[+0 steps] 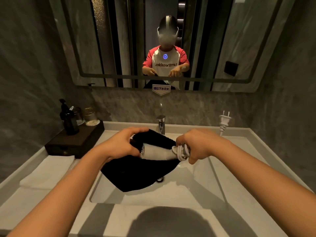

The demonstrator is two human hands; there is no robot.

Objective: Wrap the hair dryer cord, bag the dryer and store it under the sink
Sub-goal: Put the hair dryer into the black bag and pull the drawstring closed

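Note:
A white hair dryer (156,152) lies half inside a black cloth bag (140,175) held above the sink basin (188,189). My left hand (122,144) grips the bag's open mouth at the dryer's barrel end. My right hand (193,144) is closed on the dryer's handle, with the white cord coiled (181,152) around it. The cord's white plug (224,119) sticks up behind my right wrist, prongs upward. The bag's lower part hangs over the drain (159,180).
A chrome faucet (161,124) stands behind the bag. At the left, a dark wooden tray (75,142) carries a black pump bottle (69,119) and glass jars (89,115). A folded white towel (46,171) lies on the counter's left. A mirror (119,48) hangs above.

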